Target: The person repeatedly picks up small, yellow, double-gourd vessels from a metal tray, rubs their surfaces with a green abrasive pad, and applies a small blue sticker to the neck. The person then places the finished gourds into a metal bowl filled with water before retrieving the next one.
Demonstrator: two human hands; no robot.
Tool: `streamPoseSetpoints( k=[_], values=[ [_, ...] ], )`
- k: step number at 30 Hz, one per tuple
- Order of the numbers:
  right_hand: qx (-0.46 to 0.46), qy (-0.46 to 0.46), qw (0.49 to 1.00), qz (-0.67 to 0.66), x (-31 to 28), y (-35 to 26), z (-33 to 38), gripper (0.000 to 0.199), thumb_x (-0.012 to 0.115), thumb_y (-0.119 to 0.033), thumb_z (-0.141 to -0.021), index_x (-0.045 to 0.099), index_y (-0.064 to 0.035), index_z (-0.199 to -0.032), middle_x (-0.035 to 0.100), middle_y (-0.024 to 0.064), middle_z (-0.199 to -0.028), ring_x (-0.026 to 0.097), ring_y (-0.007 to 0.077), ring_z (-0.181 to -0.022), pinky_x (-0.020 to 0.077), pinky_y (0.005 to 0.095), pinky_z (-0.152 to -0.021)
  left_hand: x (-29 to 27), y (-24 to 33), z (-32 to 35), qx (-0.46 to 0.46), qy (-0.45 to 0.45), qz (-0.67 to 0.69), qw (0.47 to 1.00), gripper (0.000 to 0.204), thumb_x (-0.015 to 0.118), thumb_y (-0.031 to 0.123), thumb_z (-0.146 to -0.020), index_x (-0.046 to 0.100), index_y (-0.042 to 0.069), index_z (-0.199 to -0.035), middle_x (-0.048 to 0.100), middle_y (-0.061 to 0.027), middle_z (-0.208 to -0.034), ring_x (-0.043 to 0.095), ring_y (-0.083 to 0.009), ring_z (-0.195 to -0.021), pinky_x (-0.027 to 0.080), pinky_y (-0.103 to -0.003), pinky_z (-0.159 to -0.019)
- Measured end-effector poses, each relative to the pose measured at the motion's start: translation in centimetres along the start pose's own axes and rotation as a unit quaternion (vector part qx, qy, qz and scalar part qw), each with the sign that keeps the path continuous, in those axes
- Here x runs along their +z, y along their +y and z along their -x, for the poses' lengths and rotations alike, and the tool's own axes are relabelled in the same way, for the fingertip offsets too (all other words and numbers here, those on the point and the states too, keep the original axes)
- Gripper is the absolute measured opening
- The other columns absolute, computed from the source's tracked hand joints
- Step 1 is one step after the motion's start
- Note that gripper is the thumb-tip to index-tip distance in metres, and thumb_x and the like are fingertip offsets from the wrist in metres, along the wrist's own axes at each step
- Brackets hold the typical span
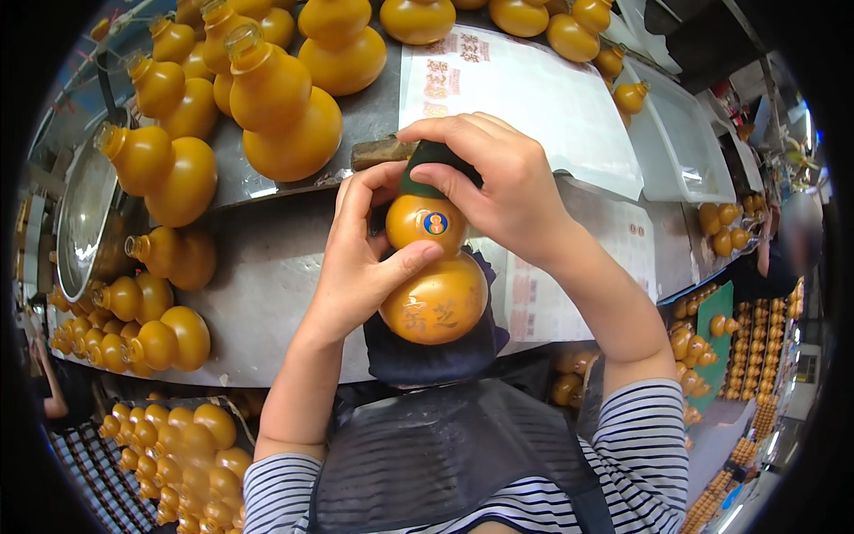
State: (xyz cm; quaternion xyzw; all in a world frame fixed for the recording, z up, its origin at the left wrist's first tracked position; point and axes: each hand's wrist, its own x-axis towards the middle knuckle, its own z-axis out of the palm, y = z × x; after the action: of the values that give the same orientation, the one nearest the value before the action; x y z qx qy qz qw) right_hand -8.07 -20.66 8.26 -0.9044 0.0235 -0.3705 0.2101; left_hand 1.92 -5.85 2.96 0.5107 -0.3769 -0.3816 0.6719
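An amber, gourd-shaped bottle [434,303] lies on a dark cloth pad [418,356] at the table's near edge, its wide bulb toward me. On its smaller bulb is a round blue emblem [435,223], and dark lettering marks the larger one. My left hand [365,240] grips the bottle from the left, thumb across its waist. At the neck end, my right hand [485,173] is closed over a dark green piece [436,165], thumb pressed against it. The green piece covers the bottle's mouth; whether it is cloth or a pad, I cannot tell. Just beyond sits a small wooden block [381,152].
Several amber gourd bottles [285,116] stand at the far left and along the back. White printed decal sheets [525,98] lie on the right, beside a clear plastic bin [680,142]. A metal basin [84,214] sits at far left. Racks of gourds [178,454] flank me below.
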Motion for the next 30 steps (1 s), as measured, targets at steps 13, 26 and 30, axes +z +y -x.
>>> streamPoseSetpoints(
  k=[13, 26, 30],
  values=[
    [0.119, 0.003, 0.983, -0.137, -5.0, -3.6, 6.5, 0.022, 0.077, 0.003, -0.069, 0.071, -0.006, -0.088, 0.067, 0.0044, -0.083, 0.061, 0.0167, -0.076, 0.0503, 0.0274, -0.066, 0.4, 0.2, 0.1, -0.028, 0.021, -0.037, 0.999, 0.058, 0.064, 0.028, -0.092, 0.035, -0.004, -0.131, 0.05, -0.0156, -0.123, 0.05, -0.0192, -0.115, 0.041, -0.032, -0.099],
    [0.437, 0.084, 0.797, -0.407, -5.8, 1.0, 11.3, 0.019, 0.07, -0.015, -0.088, 0.062, -0.005, -0.102, 0.058, -0.0021, -0.089, 0.054, 0.0045, -0.081, 0.0453, 0.0197, -0.072, 0.6, 1.1, -0.3, -0.122, -0.035, 0.02, 0.992, 0.067, 0.068, 0.018, -0.09, 0.028, -0.004, -0.139, 0.049, -0.014, -0.129, 0.048, -0.0175, -0.12, 0.04, -0.031, -0.101],
    [0.395, 0.029, 0.856, -0.332, -7.2, 0.9, 8.3, 0.019, 0.07, -0.013, -0.087, 0.065, -0.0031, -0.102, 0.064, 0.0009, -0.092, 0.059, 0.0062, -0.084, 0.0482, 0.0216, -0.073, 0.5, 1.6, -0.3, -0.136, -0.038, 0.045, 0.989, 0.065, 0.067, 0.013, -0.09, 0.03, -0.004, -0.14, 0.05, -0.0141, -0.131, 0.05, -0.019, -0.12, 0.04, -0.033, -0.103]
  ],
)
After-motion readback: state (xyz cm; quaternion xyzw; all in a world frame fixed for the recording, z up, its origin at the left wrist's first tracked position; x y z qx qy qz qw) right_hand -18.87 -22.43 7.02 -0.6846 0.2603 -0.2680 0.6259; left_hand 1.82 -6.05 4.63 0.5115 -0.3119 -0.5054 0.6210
